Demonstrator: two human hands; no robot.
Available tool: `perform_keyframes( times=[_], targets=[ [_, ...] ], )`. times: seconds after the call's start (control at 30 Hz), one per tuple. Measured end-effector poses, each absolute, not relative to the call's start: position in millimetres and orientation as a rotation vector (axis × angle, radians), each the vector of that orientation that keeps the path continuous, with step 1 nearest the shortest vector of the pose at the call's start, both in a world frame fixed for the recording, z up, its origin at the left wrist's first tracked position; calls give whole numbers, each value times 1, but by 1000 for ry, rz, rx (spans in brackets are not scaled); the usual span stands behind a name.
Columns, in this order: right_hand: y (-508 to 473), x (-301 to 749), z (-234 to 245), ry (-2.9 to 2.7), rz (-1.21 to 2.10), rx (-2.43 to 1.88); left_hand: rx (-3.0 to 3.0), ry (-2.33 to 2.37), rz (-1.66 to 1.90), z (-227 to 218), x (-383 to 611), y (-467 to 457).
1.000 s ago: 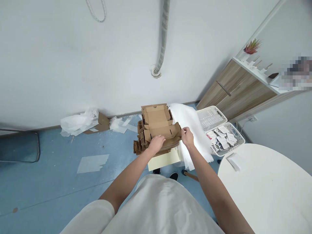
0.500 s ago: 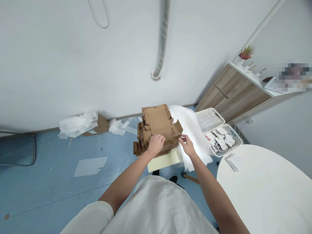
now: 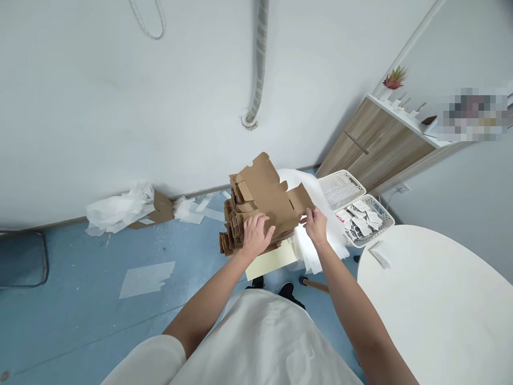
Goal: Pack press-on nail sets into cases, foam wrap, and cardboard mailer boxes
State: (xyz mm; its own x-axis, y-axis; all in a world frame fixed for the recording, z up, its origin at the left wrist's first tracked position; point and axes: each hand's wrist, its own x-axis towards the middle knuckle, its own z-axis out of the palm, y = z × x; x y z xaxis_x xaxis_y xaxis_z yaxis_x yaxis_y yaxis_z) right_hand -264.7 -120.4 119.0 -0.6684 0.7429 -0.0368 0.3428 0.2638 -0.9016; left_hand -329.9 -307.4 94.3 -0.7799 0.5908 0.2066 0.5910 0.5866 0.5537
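Note:
In front of me stands a pile of folded brown cardboard boxes [image 3: 236,227], its edges uneven. The top piece, a flat cardboard box blank [image 3: 266,190], lies turned at an angle over the pile. My right hand [image 3: 315,224] pinches the near right corner of this blank between thumb and fingers. Spread fingers of my left hand [image 3: 256,233] rest on the near edge of the top cardboard. A pale yellow sheet [image 3: 272,260] sticks out from under the pile, and white foam sheeting [image 3: 331,235] lies just right of it.
Two white baskets stand to the right: one with clear plastic pieces [image 3: 340,190], one with white packets [image 3: 363,222]. A round white table [image 3: 436,299] is at the lower right, a wooden cabinet [image 3: 377,144] behind. Crumpled white wrapping [image 3: 120,208] lies by the wall.
The top blank has been lifted on its right side and turned anticlockwise on the pile. My right hand now grips its corner and has moved slightly up and right. My left hand's fingers have spread.

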Motion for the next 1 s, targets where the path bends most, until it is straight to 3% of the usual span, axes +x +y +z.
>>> perform_keyframes(
  times=[0.23, 0.57, 0.83, 1.0],
  targets=[
    [-100, -203, 120, -1683, 1466, -1097, -593, -2986, -1061, 83, -342, -289],
    [-76, -60, 98, -1139, 1501, -1231, -1389, -3225, -1024, 65, -256, -185],
    [-83, 89, 89, -1076, 1052, -1503, -1661, -2945, -1374, 71, -155, -118],
    [-93, 178, 69, -1118, 906, -1709, -1883, -2824, -1404, 76, -83, -87]
  ],
)
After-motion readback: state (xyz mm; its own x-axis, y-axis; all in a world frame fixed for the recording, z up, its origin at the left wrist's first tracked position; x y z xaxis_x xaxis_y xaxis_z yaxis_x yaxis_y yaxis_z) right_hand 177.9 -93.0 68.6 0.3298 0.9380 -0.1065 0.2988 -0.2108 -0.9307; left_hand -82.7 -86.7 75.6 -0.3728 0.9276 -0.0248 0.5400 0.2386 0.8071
